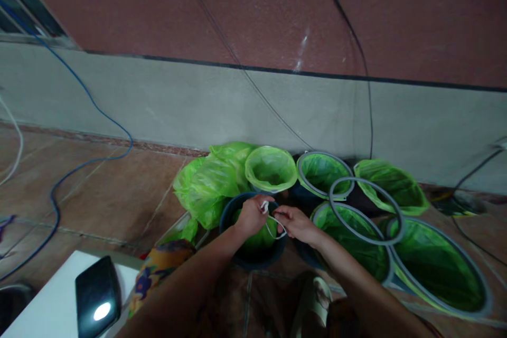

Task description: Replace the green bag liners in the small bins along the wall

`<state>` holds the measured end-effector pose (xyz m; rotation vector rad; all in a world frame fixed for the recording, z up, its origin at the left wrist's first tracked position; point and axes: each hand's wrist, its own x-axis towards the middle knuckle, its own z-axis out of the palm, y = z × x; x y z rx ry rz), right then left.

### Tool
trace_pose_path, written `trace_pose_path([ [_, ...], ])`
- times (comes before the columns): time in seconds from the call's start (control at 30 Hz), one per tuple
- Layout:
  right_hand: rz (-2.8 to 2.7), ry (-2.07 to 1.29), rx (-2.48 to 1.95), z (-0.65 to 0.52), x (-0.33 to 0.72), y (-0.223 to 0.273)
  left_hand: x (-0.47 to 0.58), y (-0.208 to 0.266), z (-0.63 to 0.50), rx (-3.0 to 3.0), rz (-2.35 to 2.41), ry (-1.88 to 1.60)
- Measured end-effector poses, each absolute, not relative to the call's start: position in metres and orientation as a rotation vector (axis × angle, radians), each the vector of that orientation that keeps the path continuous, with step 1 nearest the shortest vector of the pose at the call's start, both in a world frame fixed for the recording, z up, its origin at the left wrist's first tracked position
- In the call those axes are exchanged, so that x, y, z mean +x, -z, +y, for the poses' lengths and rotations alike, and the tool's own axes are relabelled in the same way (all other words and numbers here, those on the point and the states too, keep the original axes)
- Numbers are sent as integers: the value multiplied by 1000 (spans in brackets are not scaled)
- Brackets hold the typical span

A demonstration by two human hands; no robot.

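Over a dark blue bin (226, 220) my two hands meet around a thin white cord (276, 236). My left hand (252, 216) is closed on the cord, with a white bunched end (264, 207) sticking up at its fingertips. My right hand (295, 223) pinches the cord from the other side, and a loop of it hangs between them. Inside the bin, below the hands, lies a green plastic bag (257, 245). The bin's right part is partly hidden by my right hand.
Several bins lined with green bags (273, 169) stand along the wall. A loose grey ring (338, 198) rests across some of them. Filled green bags (216, 179) are heaped left of them. A phone (98, 296) lies on a white surface (43, 301); a blue cable (85, 161) crosses the tiles.
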<state>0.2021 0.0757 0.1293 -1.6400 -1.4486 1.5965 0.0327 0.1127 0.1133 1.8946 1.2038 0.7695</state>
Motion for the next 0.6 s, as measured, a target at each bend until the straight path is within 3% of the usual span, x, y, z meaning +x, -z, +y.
trace_pose_path([
  [0.5,-1357,-1598,-1544,79,208,-132,38,-117,108,1572,1084,-701],
  [0.6,-1641,-1381,-1605,81,210,-134,37,-119,111,1540,1045,-645],
])
